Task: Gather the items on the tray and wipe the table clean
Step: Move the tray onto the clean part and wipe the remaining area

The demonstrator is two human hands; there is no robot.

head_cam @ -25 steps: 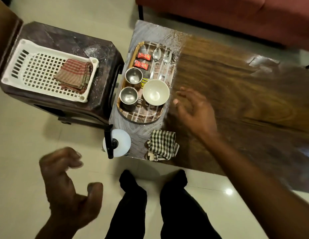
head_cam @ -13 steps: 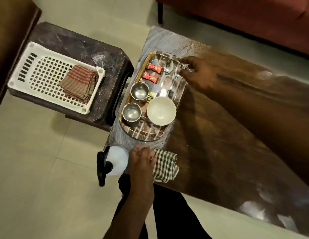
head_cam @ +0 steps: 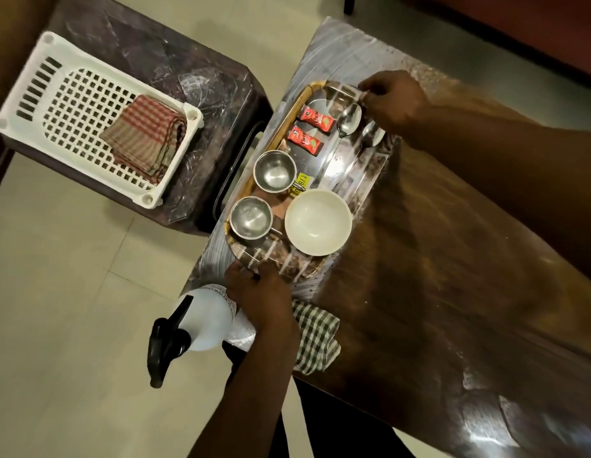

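A shiny oval tray (head_cam: 370, 180) rests on the left end of the wooden table (head_cam: 452, 276). It carries two steel cups (head_cam: 275, 171) (head_cam: 251, 217), a white bowl (head_cam: 317, 221), two red sachets (head_cam: 315, 118), and two spoons (head_cam: 349, 120). My left hand (head_cam: 259, 294) grips the tray's near rim. My right hand (head_cam: 393, 100) grips its far rim. A green checked cloth (head_cam: 317, 335) lies at the table's near edge, partly under my left wrist. A white spray bottle (head_cam: 201, 320) with a black trigger stands beside it.
A dark side table (head_cam: 195, 71) to the left holds a white plastic basket (head_cam: 56, 104) with a folded red checked cloth (head_cam: 145, 137) in it. A red sofa (head_cam: 518, 24) runs along the far side. The floor is pale tile.
My left hand came up from beside my legs and closed on the tray's near rim. My right hand moved from the table beside the tray and took hold of its far rim.
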